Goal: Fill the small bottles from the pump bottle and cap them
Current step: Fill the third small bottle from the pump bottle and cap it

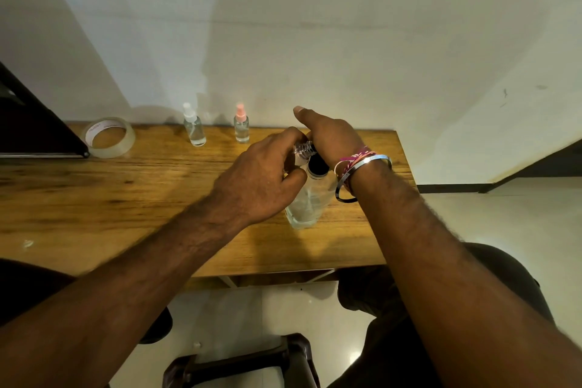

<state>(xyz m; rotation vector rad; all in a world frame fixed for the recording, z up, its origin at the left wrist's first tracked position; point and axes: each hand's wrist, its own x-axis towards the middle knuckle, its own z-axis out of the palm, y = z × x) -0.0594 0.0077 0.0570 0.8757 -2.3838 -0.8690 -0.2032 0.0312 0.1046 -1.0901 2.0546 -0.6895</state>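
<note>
While gripping a clear glass pump bottle (310, 198) on grainy wooden tabletop (126, 198): left hand (261, 179) fingers curled round a small threaded bottle (303, 151), right hand (327, 135) clasping the black pump at 1 o'clock.

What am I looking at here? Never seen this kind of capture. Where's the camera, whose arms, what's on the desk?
There is no robot here. One wide-angle camera sits on a person's head and looks forward and down, so the two arms entering from the bottom are that person's own.

The surface is a wooden table against a white wall. At its back edge stand two small spray bottles, one with a white cap and one with a pink cap, both capped. A roll of clear tape lies to their left, beside a dark object that is cut off by the frame.

In the middle stands the large clear pump bottle. The left hand holds a small clear bottle at the pump's black top. The right hand, wearing bracelets, rests over the pump, thumb raised. It looks like filling, though no liquid flow is visible.
</note>
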